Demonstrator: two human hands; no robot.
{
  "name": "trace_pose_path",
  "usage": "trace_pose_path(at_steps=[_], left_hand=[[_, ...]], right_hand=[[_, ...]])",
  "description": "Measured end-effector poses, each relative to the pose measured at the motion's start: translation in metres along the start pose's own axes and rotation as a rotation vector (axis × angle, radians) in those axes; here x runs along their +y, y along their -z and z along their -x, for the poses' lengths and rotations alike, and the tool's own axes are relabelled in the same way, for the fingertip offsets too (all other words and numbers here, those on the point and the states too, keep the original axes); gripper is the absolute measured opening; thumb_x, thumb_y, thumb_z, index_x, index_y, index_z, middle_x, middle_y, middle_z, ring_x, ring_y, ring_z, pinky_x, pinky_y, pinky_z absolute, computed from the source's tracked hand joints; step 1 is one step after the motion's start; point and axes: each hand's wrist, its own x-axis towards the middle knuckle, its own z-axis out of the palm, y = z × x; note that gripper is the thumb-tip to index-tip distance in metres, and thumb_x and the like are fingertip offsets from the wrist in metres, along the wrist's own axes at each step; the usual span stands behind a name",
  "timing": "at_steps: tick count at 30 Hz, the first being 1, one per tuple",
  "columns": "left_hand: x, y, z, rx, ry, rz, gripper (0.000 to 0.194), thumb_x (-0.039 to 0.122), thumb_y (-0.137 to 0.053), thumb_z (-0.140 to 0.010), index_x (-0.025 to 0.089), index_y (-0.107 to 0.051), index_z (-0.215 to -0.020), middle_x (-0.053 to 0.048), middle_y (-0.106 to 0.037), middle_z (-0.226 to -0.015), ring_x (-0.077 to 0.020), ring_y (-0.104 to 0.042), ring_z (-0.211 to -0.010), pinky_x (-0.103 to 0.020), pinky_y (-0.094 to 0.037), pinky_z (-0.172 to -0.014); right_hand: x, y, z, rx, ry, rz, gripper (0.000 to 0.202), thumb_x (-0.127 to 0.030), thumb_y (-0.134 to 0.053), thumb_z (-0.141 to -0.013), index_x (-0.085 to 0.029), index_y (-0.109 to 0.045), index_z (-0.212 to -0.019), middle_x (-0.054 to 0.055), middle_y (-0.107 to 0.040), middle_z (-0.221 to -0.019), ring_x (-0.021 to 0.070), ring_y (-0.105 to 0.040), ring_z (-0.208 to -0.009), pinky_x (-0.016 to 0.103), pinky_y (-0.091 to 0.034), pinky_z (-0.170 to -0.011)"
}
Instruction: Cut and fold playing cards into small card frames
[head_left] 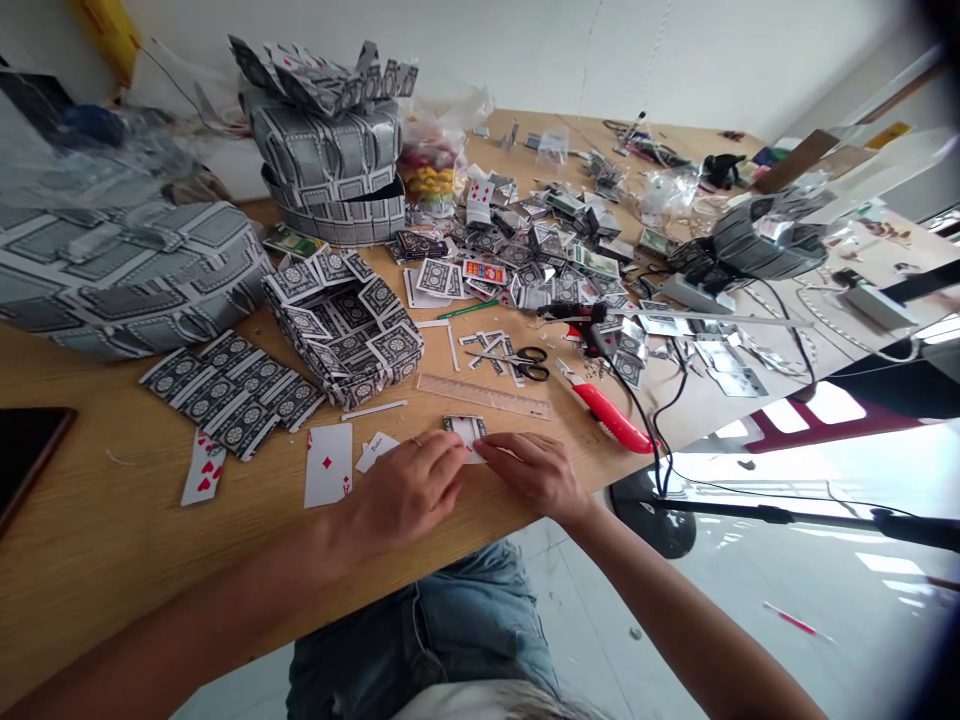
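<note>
A small folded playing card with a dark patterned edge lies at the table's front edge, between my hands. My left hand has its fingers closed on the card's left side. From the right, my right hand pinches the card's near right corner. Beside my left hand lie an ace of diamonds card and a small white card piece. A clear ruler lies just beyond the folded card, with black-handled scissors behind it.
A woven card basket and joined cards are on the left. Larger card-built forms stand behind. Red-handled cutters, a glue gun with black cables, and heaped cards lie to the right and back.
</note>
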Motion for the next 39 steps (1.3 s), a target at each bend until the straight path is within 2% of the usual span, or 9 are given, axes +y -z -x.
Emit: trace_pose_path(at_steps=[3,6,9,12,15,20,25,31,39], left_hand=[[0.000,-0.012,0.011,-0.016,-0.096,-0.159,0.027,0.012,-0.049,-0.093,0.015,-0.059,-0.118,-0.014,-0.069,-0.114,-0.0247,-0.065,-0.110,-0.034,-0.056,-0.090],[-0.005,-0.018,0.012,-0.013,-0.121,-0.202,0.026,0.007,-0.043,-0.095,0.013,-0.063,-0.110,-0.015,-0.071,-0.109,-0.0252,-0.067,-0.106,-0.034,-0.057,-0.083],[-0.007,-0.019,0.010,-0.006,-0.162,-0.267,0.027,0.006,-0.040,-0.095,0.014,-0.067,-0.097,-0.013,-0.074,-0.103,-0.0224,-0.070,-0.099,-0.029,-0.058,-0.075],[-0.007,-0.022,0.011,0.022,-0.148,-0.305,0.023,0.005,-0.046,-0.094,0.014,-0.067,-0.094,-0.010,-0.075,-0.100,-0.0199,-0.072,-0.094,-0.026,-0.056,-0.071],[-0.006,-0.025,0.015,0.024,-0.078,-0.236,0.021,0.006,-0.049,-0.093,0.015,-0.067,-0.098,-0.008,-0.075,-0.103,-0.0190,-0.071,-0.095,-0.025,-0.055,-0.074],[-0.008,-0.023,0.009,0.006,0.000,-0.135,0.017,0.011,-0.051,-0.094,0.017,-0.067,-0.092,-0.006,-0.073,-0.098,-0.0170,-0.069,-0.092,-0.026,-0.054,-0.082],[-0.013,-0.017,0.001,0.003,0.061,0.041,0.013,0.016,-0.057,-0.092,0.018,-0.067,-0.085,-0.005,-0.069,-0.086,-0.0169,-0.063,-0.088,-0.029,-0.054,-0.081],[-0.014,-0.016,0.000,-0.006,0.206,0.059,0.005,0.019,-0.063,-0.090,0.020,-0.067,-0.087,-0.003,-0.065,-0.088,-0.0181,-0.056,-0.089,-0.031,-0.049,-0.082],[-0.006,-0.016,-0.009,-0.140,0.438,-0.012,0.010,0.024,-0.067,-0.087,0.020,-0.060,-0.080,-0.004,-0.060,-0.085,-0.0227,-0.051,-0.087,-0.039,-0.043,-0.079]], right_hand=[[-0.002,-0.004,0.002,-0.005,-0.003,-0.021,0.032,-0.016,-0.040,-0.098,-0.016,-0.064,-0.120,0.011,-0.072,-0.100,0.0177,-0.068,-0.081,0.029,-0.053,-0.069],[-0.001,-0.006,0.003,-0.018,0.009,-0.040,0.031,-0.015,-0.039,-0.098,-0.014,-0.064,-0.117,0.011,-0.072,-0.102,0.0187,-0.068,-0.084,0.030,-0.054,-0.073],[0.002,-0.007,0.005,-0.072,-0.008,-0.064,0.029,-0.017,-0.041,-0.099,-0.013,-0.062,-0.117,0.012,-0.072,-0.105,0.0186,-0.068,-0.086,0.031,-0.055,-0.073],[0.003,-0.005,0.006,-0.111,-0.033,-0.098,0.019,-0.019,-0.048,-0.097,-0.014,-0.063,-0.108,0.012,-0.072,-0.107,0.0166,-0.068,-0.083,0.029,-0.055,-0.069],[0.002,-0.003,0.006,-0.127,-0.006,-0.114,0.015,-0.021,-0.052,-0.097,-0.016,-0.065,-0.100,0.011,-0.071,-0.111,0.0186,-0.069,-0.094,0.031,-0.056,-0.077],[-0.005,-0.003,0.007,-0.167,-0.026,-0.086,0.020,-0.017,-0.049,-0.097,-0.013,-0.065,-0.108,0.013,-0.071,-0.113,0.0214,-0.067,-0.104,0.034,-0.055,-0.081],[-0.009,-0.005,0.009,-0.167,-0.088,-0.115,0.025,-0.017,-0.044,-0.099,-0.013,-0.063,-0.114,0.012,-0.071,-0.114,0.0205,-0.065,-0.107,0.033,-0.053,-0.081],[-0.022,-0.011,0.001,-0.135,-0.330,-0.160,0.016,-0.017,-0.049,-0.095,-0.018,-0.064,-0.102,0.007,-0.072,-0.103,0.0176,-0.065,-0.090,0.031,-0.049,-0.077],[-0.037,-0.010,-0.015,-0.089,-0.670,-0.188,0.015,-0.025,-0.054,-0.094,-0.022,-0.067,-0.087,0.007,-0.066,-0.091,0.0196,-0.057,-0.081,0.034,-0.049,-0.071]])
